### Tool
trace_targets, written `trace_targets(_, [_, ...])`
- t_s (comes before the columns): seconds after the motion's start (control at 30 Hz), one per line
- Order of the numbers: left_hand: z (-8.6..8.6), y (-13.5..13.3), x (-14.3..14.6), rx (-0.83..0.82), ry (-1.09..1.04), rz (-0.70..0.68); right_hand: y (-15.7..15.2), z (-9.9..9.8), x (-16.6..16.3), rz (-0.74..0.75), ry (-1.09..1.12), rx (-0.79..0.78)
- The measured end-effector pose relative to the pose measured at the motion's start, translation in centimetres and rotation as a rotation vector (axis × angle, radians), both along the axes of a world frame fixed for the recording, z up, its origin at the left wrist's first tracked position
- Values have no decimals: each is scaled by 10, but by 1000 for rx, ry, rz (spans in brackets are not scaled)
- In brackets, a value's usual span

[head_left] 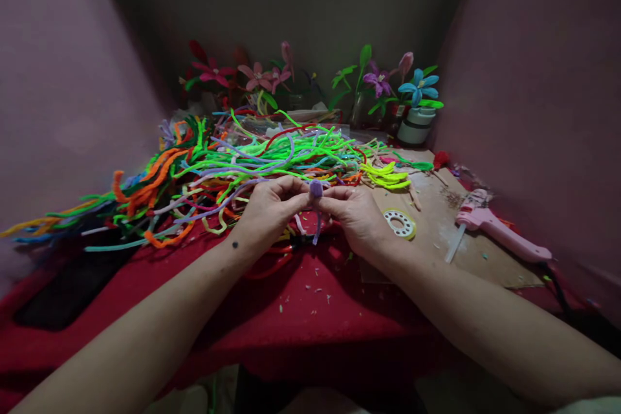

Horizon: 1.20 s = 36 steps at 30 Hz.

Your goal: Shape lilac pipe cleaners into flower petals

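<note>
Left hand [272,204] and right hand [356,213] meet at the centre of the worktop, above a red cloth [310,297] of felt-like texture flecked with pale trimmings. Both grips are closed by the fingertips on a purple pipe cleaner [316,189]. Its fuzzy upper end is wound into a small rounded coil between the two thumbs, and its straight tail hangs down between the hands toward the cloth. Just behind the hands lies a loose heap of pipe cleaners [233,162], long, soft and bristly, in neon green, orange, lilac, red, white and blue, spreading to the left edge of the cloth. A small bundle of bent yellow lengths [388,176] lies at the right end of the heap. To the right of the right hand a flat sheet of brown cardboard [436,220] carries a round white perforated disc [399,222] with a yellow-green rim, near the right wrist. Further right on the sheet is a pink glue gun [495,226] of smooth plastic with a pale glue stick projecting from it. At the back, a white cylindrical pot [416,126] holds a blue flower [420,85] with green leaves. Beside it, what appears to be a clear vase [361,110] holds a purple flower [378,81]. Pink flowers [264,76] stand further left; their containers cannot be made out.
</note>
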<state>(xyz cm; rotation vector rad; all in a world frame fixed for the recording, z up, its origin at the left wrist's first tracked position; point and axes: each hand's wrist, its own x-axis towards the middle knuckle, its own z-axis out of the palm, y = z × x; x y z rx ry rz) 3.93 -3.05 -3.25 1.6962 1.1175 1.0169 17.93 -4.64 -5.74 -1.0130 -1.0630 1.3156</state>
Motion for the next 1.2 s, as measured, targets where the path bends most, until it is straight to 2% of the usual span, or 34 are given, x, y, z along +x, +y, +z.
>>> trace_targets(0.27, [-2, 3, 0, -51, 112, -34, 0, -4, 2, 9, -55, -1])
trace_targets(0.4, [-1, 2, 0, -2, 172, -34, 1, -3, 2, 59, 5, -64])
trace_targets(0.53, [0, -1, -1, 36, 95, -45, 1, 0, 1, 88, 56, -110])
trace_targets(0.63, [2, -2, -2, 56, 64, -39, -1, 0, 1, 102, 12, -97])
trace_targets(0.83, [-3, -1, -2, 316, 110, 28, 0, -5, 0, 199, 38, -75])
trace_targets(1.0, [-15, -3, -2, 914, 346, 33, -1, -9, -2, 210, -14, -66])
trace_targets(1.07, [-17, -4, -2, 1075, 416, 21, -2, -9, -2, 197, -28, -68])
trace_targets(1.13, [-17, -4, -3, 1087, 427, 29, -3, -10, -2, 204, -33, -56])
trace_targets(1.2, [-15, -3, -3, 982, 382, 68, -2, -12, -1, 239, -22, -23])
